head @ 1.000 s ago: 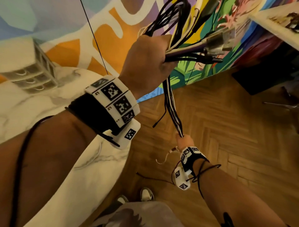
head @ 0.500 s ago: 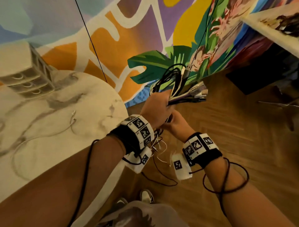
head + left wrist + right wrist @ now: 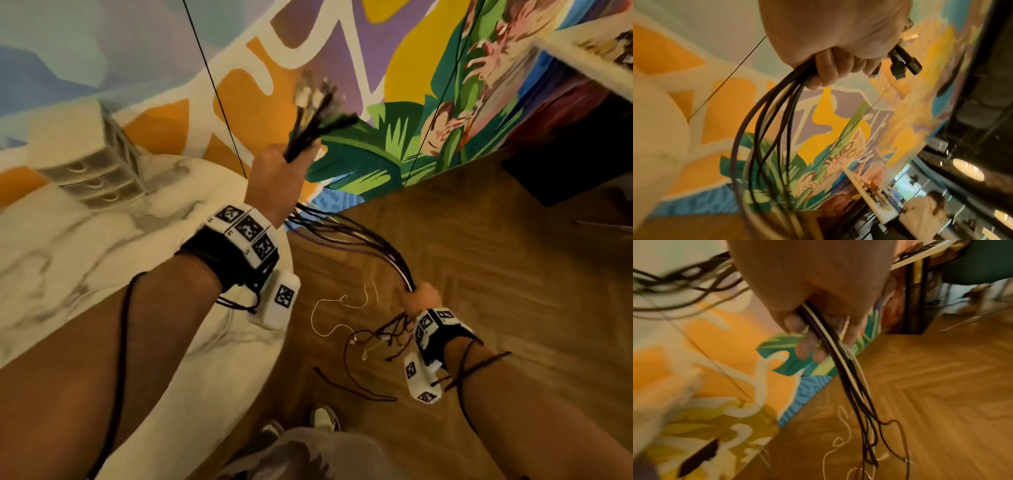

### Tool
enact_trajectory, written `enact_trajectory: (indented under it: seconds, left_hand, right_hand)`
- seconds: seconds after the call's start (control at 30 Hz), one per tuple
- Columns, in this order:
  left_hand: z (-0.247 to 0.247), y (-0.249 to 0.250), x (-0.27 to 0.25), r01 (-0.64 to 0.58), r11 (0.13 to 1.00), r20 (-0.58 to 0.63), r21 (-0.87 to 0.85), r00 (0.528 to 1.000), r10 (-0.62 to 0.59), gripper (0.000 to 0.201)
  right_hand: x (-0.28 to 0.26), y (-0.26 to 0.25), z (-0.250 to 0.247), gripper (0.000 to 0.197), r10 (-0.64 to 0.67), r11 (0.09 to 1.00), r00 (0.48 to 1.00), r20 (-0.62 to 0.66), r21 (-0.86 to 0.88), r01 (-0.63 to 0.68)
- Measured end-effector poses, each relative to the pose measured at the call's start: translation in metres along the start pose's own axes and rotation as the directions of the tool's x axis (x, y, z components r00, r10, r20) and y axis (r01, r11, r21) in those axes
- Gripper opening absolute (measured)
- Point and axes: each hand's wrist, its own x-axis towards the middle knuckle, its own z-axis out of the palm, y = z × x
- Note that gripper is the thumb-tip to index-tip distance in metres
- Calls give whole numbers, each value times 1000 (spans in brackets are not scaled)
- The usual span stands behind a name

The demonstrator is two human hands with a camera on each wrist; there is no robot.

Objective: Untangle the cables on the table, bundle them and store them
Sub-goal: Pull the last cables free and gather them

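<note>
A bundle of mostly black cables [image 3: 363, 240] stretches between my two hands, off the edge of the marble table [image 3: 85, 240]. My left hand [image 3: 277, 178] grips it near the plug ends [image 3: 315, 99], which stick up past my fist; the left wrist view shows my fingers [image 3: 824, 71] curled round the cables [image 3: 766, 129] and black plugs [image 3: 902, 65]. My right hand [image 3: 419, 298] is lower, above the floor, and grips the same bundle [image 3: 830, 344] farther down. Loose tails [image 3: 376, 339] and a thin white wire [image 3: 339, 315] dangle below it.
A small white drawer unit [image 3: 89, 161] stands at the table's far side, against a colourful mural wall [image 3: 376, 68]. Wooden parquet floor [image 3: 496, 274] lies to the right. A dark box [image 3: 575, 171] sits under another table's edge [image 3: 589, 48]. My shoes [image 3: 322, 418] are below.
My hands were close together half a second ago. They have drawn apart: the left rose with the plug ends, the right slid down and right along the bundle, pulling it straighter.
</note>
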Motion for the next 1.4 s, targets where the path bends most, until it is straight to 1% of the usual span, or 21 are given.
enact_trajectory:
  seconds: [0.1,0.2,0.27,0.33,0.37,0.47,0.6,0.67,0.73,0.83,0.9,0.97,1.03,1.07,1.13,1.2,1.27,1.3,1.33,1.37,1.4]
  left_hand:
    - [14,4,-7,117,931,81,-345,992,-95,43]
    - [41,3,-26,199,881,212,-428,970,-116,50]
    - [57,-1,-39,219,881,268,-418,957,-111,52]
    - [69,-8,-49,230,888,306,-398,946,-107,52]
    - [73,-11,-53,235,890,318,-391,942,-109,52]
    - [75,-14,-59,258,890,336,-375,933,-129,52]
    - [62,-2,-51,253,898,328,-360,935,-132,49]
    - [55,1,-48,234,913,330,-334,936,-119,47]
    - [50,-1,-48,227,933,311,-280,941,-135,43]
    - [44,-7,-52,238,939,282,-249,945,-165,41]
    - [38,-6,-56,199,957,269,-211,953,-139,34]
    - [36,-9,-58,156,976,281,-151,954,-109,14]
    - [40,-19,-59,135,988,292,-76,950,-107,7]
    - [40,-24,-60,106,994,303,-39,949,-89,4]
    - [36,-24,-62,96,995,308,-17,948,-87,3]
    - [43,-17,-60,104,993,272,52,955,-114,12]
    - [51,-7,-59,113,937,200,330,962,-186,25]
    - [42,-24,-55,-120,786,277,606,958,-68,27]
    - [60,-18,-56,-60,626,274,777,928,-251,27]
    - [70,-8,-56,53,511,176,858,904,-389,27]
    - [78,-5,-53,102,494,143,863,889,-434,29]
  right_hand:
    - [10,6,2,37,73,986,976,203,-160,-41]
    - [4,-24,-9,45,-174,939,953,249,-251,237]
    - [-14,-55,-18,72,-489,856,850,194,-82,511]
    - [-39,-82,-24,60,-743,669,660,109,159,726]
    - [-52,-93,-27,46,-772,629,628,100,260,733]
    - [-72,-109,-18,5,-694,678,709,124,445,585]
    - [-70,-100,3,35,-563,744,825,52,466,479]
    - [-74,-98,6,43,-527,765,849,44,458,452]
    - [-75,-100,5,37,-560,784,819,121,395,478]
    - [-73,-108,-12,6,-636,769,716,287,307,560]
    - [-73,-118,-38,21,-698,693,700,148,386,609]
    - [-83,-138,-68,32,-706,566,701,-102,512,646]
    - [-98,-163,-92,42,-727,456,664,-174,600,657]
    - [-106,-175,-98,41,-758,477,638,-136,551,684]
    - [-122,-191,-101,41,-817,563,576,-5,210,800]
    - [-133,-195,-99,53,-824,565,563,64,10,825]
    - [-135,-193,-94,57,-829,552,550,95,-17,834]
    - [-135,-193,-91,56,-827,551,550,117,-20,834]
    - [-134,-193,-89,55,-826,548,546,140,-26,836]
    - [-133,-195,-87,53,-828,538,536,164,-37,842]
    - [-131,-197,-87,50,-826,531,532,188,-60,845]
